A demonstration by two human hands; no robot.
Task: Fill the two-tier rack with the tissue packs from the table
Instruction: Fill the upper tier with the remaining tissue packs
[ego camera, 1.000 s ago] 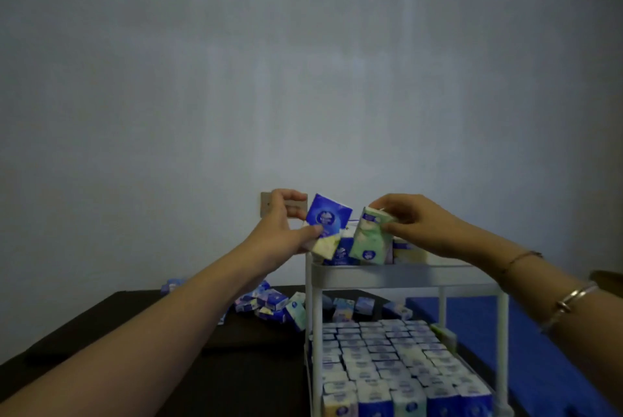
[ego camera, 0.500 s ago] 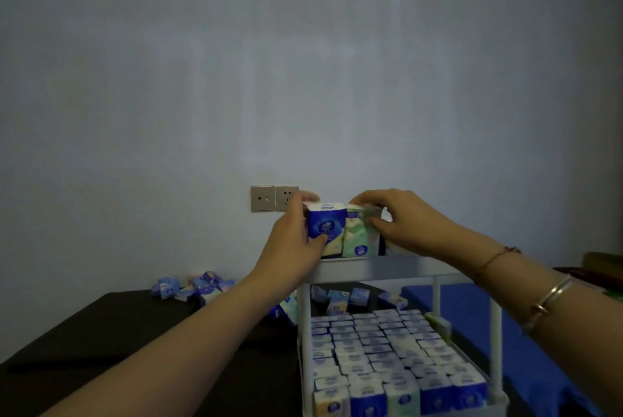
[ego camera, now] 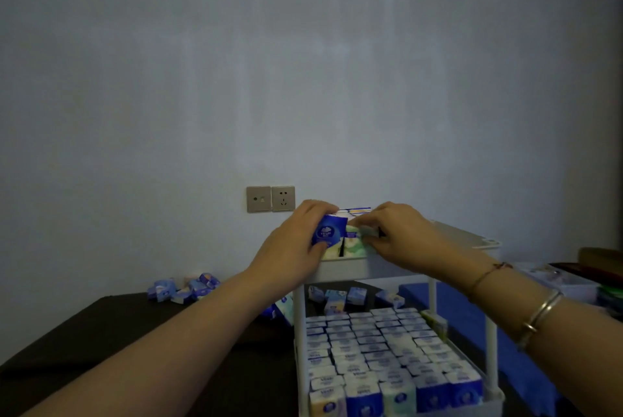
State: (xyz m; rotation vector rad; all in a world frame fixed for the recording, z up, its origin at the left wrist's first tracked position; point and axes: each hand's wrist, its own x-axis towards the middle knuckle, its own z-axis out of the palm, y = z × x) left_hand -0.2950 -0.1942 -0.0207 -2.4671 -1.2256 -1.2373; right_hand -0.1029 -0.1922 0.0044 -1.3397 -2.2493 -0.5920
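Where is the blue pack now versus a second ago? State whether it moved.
Yes. The blue pack in the left hand has come down toward the rack's top tier rim, beside the green pack.

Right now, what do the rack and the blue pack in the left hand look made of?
Two-tier rack: likely plastic or painted metal, with smooth matte white rim and posts. Blue tissue pack, gripped by the left hand: thin printed plastic film, slightly glossy and creased, probably over soft tissue.

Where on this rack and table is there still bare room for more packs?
Lower tier: packed wall to wall. Top tier: hands crowd its near-left corner; rightward its inside is hidden. The dark table is bare between the left pile and the rack's left post.
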